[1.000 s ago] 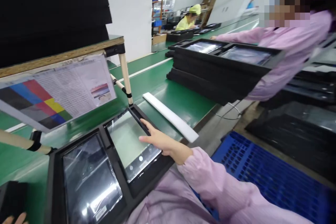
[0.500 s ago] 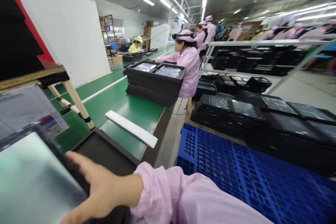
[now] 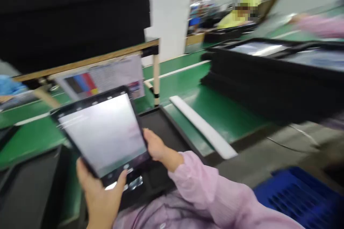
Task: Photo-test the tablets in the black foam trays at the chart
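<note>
A black-framed tablet (image 3: pixel 103 130) with a bright, pale screen is held up at a tilt in front of me. My left hand (image 3: pixel 100 189) grips its lower left corner, the thumb over the front bottom edge. At the lower right edge, my right hand (image 3: pixel 156 146) is closed on the frame, its fingers partly hidden behind. Small marks line the top and bottom of the screen, too blurred to read. Beneath and to the right of the tablet is a black tray (image 3: pixel 169 125).
A white strip (image 3: pixel 202 127) lies on the green bench (image 3: pixel 231 111). Black trays with film-covered panels (image 3: pixel 258 48) are stacked at right. Another black tray (image 3: pixel 29 182) is at left. A stand with a printed sheet (image 3: pixel 107 75) rises behind; a blue pallet (image 3: pixel 298 196) sits low right.
My view has swung left and down. The tablet now shows whole, and my left hand has come into sight on it. My right hand has gone from spread at its side to gripping its edge.
</note>
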`<state>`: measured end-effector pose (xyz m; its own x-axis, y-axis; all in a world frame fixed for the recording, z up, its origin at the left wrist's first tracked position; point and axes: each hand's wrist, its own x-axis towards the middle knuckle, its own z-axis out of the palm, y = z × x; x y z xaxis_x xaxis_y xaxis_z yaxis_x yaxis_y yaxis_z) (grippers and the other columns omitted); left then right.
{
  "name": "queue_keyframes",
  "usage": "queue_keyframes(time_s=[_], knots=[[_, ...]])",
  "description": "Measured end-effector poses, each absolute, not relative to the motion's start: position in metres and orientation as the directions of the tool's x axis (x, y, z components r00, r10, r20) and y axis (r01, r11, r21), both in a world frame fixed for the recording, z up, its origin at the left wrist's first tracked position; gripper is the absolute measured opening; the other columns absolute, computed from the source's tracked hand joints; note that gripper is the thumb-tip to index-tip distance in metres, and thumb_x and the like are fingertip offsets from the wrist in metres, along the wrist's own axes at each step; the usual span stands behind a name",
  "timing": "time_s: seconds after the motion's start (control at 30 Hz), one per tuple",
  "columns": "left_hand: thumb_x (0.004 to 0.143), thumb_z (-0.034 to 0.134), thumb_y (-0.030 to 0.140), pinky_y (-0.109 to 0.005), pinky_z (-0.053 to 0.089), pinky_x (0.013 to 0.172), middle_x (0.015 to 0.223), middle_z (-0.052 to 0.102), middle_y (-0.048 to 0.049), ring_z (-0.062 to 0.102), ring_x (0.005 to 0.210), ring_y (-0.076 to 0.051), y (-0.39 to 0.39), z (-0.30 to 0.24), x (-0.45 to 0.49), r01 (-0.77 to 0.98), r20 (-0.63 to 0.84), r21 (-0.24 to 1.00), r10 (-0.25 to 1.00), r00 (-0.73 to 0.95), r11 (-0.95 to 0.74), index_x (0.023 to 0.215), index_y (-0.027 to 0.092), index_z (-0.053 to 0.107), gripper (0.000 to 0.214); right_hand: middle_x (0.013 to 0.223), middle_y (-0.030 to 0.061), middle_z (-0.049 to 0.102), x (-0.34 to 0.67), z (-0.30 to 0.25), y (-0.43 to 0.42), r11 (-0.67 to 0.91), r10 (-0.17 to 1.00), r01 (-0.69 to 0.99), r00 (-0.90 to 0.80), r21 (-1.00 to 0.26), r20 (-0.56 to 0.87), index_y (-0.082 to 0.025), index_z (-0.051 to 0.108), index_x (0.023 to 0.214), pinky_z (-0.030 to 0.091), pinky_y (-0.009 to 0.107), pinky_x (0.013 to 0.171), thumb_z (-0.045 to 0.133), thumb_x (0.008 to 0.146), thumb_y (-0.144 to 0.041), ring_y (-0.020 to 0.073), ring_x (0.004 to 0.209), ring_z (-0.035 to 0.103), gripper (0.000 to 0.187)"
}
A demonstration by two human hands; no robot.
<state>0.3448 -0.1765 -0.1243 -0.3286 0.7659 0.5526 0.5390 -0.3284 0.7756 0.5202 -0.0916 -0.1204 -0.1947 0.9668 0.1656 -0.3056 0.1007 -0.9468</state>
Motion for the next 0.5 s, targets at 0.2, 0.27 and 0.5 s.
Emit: queue_keyframes(time_s=[0.2, 0.27, 0.5], knots=[[0.073, 0.084, 0.043, -0.054, 0.024, 0.122, 0.166, 0.014, -0.0240, 0.022, 0.153, -0.037, -0.1832, -0.1380, 0.3403, 0.703, 0.566, 0.680, 0.758, -0.325, -0.207, 0.161, 0.021, -0.002, 0.125, 0.086, 0.0092, 0.075, 0.5143, -0.1304, -0.0880, -0.015, 0.968, -0.402, -0.236, -0.916, 0.088, -0.023, 0.071, 0.094, 0.061, 0.044, 0.083, 0.054, 0.069, -0.093, 0.0313, 0.097, 0.072, 0.077], [0.073, 0.084, 0.044, -0.055, 0.026, 0.121, 0.165, 0.014, -0.0251, 0.022, 0.152, -0.038, -0.1846, -0.1353, 0.3432, 0.718, 0.568, 0.669, 0.757, -0.324, -0.194, 0.161, 0.021, -0.003, 0.126, 0.086, 0.0093, 0.076, 0.5143, -0.1285, -0.0890, -0.020, 0.971, -0.408, -0.226, -0.913, 0.079, -0.024, 0.071, 0.094, 0.061, 0.044, 0.083, 0.056, 0.067, -0.093, 0.0323, 0.101, 0.072, 0.076], [0.072, 0.083, 0.049, -0.061, 0.029, 0.118, 0.162, 0.020, -0.0283, 0.028, 0.149, -0.042, -0.1856, -0.1304, 0.3475, 0.753, 0.611, 0.630, 0.720, -0.329, -0.191, 0.161, 0.020, -0.001, 0.126, 0.090, 0.0104, 0.077, 0.5110, -0.1281, -0.0885, 0.010, 0.982, -0.381, -0.171, -0.924, 0.081, -0.022, 0.072, 0.094, 0.061, 0.045, 0.087, 0.054, 0.064, -0.095, 0.0340, 0.109, 0.069, 0.081]])
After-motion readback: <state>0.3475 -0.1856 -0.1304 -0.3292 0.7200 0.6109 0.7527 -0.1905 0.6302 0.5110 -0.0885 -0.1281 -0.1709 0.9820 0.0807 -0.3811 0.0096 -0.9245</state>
